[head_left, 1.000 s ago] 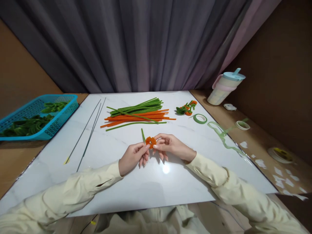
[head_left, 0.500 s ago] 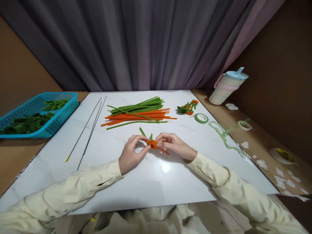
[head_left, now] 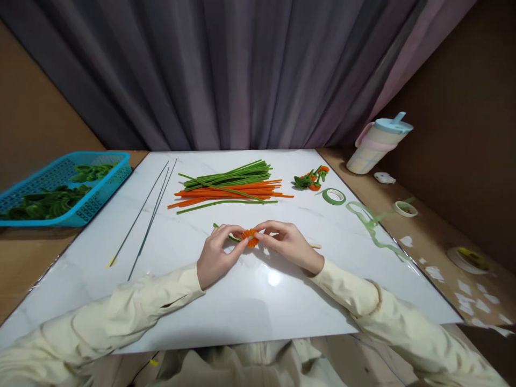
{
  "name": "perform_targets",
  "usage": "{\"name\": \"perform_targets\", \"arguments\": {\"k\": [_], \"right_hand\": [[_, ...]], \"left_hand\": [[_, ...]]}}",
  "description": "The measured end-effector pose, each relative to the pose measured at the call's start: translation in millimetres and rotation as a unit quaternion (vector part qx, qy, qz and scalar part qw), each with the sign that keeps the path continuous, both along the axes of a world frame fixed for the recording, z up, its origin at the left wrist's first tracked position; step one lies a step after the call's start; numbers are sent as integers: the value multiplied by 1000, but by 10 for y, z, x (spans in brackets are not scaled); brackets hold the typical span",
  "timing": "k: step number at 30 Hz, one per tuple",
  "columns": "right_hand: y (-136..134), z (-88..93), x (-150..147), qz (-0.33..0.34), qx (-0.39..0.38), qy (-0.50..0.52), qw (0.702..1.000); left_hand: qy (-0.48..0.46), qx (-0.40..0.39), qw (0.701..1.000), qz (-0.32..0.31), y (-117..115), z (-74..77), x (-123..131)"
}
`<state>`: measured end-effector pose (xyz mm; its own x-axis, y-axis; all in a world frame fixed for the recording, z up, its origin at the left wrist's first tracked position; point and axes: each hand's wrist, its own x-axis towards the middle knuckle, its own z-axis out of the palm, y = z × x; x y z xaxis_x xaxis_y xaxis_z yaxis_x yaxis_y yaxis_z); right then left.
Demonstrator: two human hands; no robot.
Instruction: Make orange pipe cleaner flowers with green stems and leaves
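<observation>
Both hands mid-frame: L hand (head_left: 216, 253) & R hand (head_left: 291, 244) pinch orange fuzzy ring (head_left: 250, 238) w/ thumbs + fingertips; ring's face tipped up twd cam vs. 0.5 s ago, prob. adjusting its shape. Green stick (head_left: 233, 238) swung lower, upper left of L hand. Green bunch (head_left: 237, 176), orange bunch (head_left: 242, 192) upper ctr; tape roll (head_left: 334, 202) rt of ctr; none in way.

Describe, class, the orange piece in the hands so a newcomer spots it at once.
On the white tabletop, look toward the middle, where the left hand and right hand nearly meet. Pinched between them is an orange ruffled rosette. It is round, unlike the straight orange pipe cleaners lying beyond it.
</observation>
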<state>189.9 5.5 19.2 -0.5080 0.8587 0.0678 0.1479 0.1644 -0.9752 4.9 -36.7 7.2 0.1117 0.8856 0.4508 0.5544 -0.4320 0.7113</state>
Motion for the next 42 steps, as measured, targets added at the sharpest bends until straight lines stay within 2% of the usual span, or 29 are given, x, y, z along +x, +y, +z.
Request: {"name": "perform_targets", "arguments": {"k": [4,9,15,21,30,37,42], "right_hand": [[-50,-23,-30,-7,63,-12,998],[-105,-19,-51,-37,139,-57,988],[-116,-20,-40,-7,189,-90,978],[-111,-14,-34,-1,198,-103,975],[-105,3,-30,21,233,-69,970],[-141,-42,-60,0,170,-43,984],[-141,-46,-56,9,179,-48,983]], "left_hand": [[4,0,1000,14,-3,-22,-6],[4,4,1000,0,1,-11,-6],[17,16,999,-23,6,4,0],[-8,-12,1000,-8,-13,-1,9],[29,70,996,-39,7,-24,0],[49,81,994,-57,17,-19,0],[53,67,995,-59,6,-10,4]]}}
